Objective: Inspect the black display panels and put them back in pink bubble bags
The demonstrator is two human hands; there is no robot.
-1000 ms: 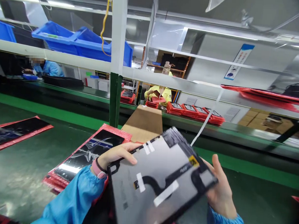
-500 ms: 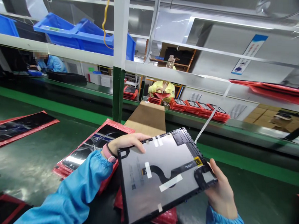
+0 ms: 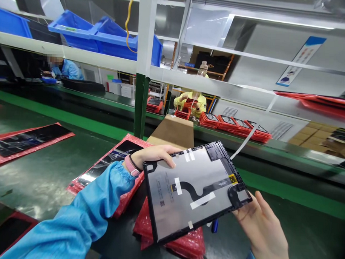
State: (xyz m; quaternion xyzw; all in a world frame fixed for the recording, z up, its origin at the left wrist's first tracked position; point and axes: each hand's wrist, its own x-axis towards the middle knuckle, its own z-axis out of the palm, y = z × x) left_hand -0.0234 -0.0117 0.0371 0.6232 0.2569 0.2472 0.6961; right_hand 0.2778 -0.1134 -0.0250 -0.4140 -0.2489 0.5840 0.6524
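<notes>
Head camera looks forward, down — panel [image 3: 194,187] near.

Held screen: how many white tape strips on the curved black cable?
2 visible on the cable: a shorter strip across it near its left end, and a longer strip over its lower bend. Any on its underside would be hidden.
</notes>
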